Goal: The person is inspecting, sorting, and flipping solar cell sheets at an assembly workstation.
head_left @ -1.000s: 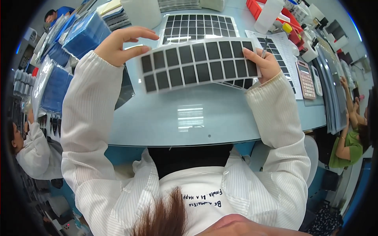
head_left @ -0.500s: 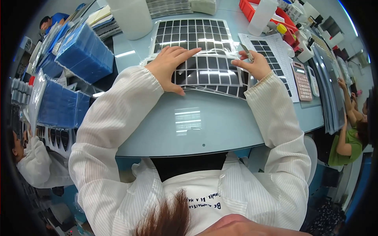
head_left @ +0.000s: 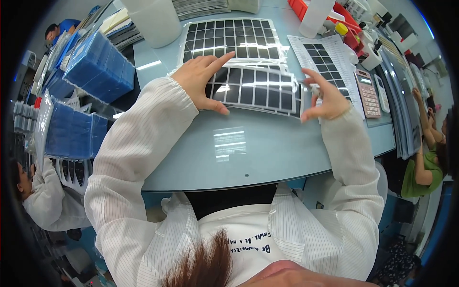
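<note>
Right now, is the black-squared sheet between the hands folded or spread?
Spread: the sheet reaches from left hand to right hand, its squares showing.

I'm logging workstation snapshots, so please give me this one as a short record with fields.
Left hand: thumb and fingers spread at the left end of the gridded black sticker sheets, left hand
Right hand: right hand at their right end; its grip is unclear
Beyond them: another gridded black sheet
Right side: pink calculator, white squeeze bottle, red tray
Left side: blue plastic-wrapped packs, white plastic container
Surface: glossy pale tabletop
</note>
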The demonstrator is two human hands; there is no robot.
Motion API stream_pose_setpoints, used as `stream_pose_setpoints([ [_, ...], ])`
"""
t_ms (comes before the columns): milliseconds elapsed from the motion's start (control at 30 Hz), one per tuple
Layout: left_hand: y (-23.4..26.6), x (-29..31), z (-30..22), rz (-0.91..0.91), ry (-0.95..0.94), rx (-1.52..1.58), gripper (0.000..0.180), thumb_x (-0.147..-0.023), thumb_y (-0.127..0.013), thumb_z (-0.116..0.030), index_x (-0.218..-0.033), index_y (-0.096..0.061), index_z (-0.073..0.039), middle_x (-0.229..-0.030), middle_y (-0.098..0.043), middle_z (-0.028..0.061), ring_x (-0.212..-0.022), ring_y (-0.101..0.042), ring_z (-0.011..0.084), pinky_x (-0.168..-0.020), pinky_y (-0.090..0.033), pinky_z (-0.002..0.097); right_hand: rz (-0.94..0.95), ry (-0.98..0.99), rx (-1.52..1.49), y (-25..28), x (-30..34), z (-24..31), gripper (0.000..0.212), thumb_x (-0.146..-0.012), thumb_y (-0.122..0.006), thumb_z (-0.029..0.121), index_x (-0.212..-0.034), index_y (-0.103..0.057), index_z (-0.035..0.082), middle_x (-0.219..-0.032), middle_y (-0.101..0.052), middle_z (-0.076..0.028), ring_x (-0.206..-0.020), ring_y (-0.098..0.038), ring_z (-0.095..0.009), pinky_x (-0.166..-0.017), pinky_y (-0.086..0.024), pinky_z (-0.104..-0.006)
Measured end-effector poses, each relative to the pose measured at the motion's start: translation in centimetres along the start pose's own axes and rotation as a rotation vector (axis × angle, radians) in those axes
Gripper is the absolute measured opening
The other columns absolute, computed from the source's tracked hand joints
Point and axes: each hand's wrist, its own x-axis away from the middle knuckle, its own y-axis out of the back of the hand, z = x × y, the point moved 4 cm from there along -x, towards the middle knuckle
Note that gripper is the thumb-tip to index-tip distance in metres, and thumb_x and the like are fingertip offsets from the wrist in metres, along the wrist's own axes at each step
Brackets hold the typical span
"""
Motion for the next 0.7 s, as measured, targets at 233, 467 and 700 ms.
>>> stream_pose_setpoints([
  [233,-0.6,-1.4,-2.4,-0.025,-0.105,0.071,0.117,-0.045,-0.087,-0.037,-0.141,-0.021,-0.024,-0.132,-0.039,0.0148,-0.123,-0.035,0.0324,-0.102,-0.033,0.0450,-0.179,0.158,0.209,-2.7,-1.1,1.9,0.129,-0.030,-0.092,0.028,-0.138,-0.026,0.006,-0.129,-0.042,-0.019,-0.091,-0.055,-0.023,-0.071,-0.048,-0.0295],
  [467,0.2,-0.4,-0.7,-0.010,-0.081,0.162,0.126,-0.039,-0.088,-0.042,-0.141,-0.014,-0.033,-0.139,-0.032,0.0129,-0.129,-0.027,0.0340,-0.107,-0.022,0.0509,-0.196,0.156,0.357,-2.0,-1.8,3.7,0.127,-0.027,-0.090,0.037,-0.137,-0.030,0.012,-0.132,-0.041,-0.015,-0.072,-0.056,-0.019,-0.069,-0.049,-0.0303],
  [700,-0.7,2.6,2.6,0.130,0.127,-0.173,0.150,-0.024,-0.084,-0.059,-0.141,0.004,-0.030,-0.141,-0.021,0.0199,-0.132,-0.019,0.0354,-0.108,-0.011,0.0549,-0.044,0.329,0.598,-2.6,-4.4,5.8,0.134,-0.024,-0.087,0.046,-0.139,-0.024,0.019,-0.136,-0.037,-0.012,-0.119,-0.044,-0.032,-0.094,-0.043,-0.0400],
])
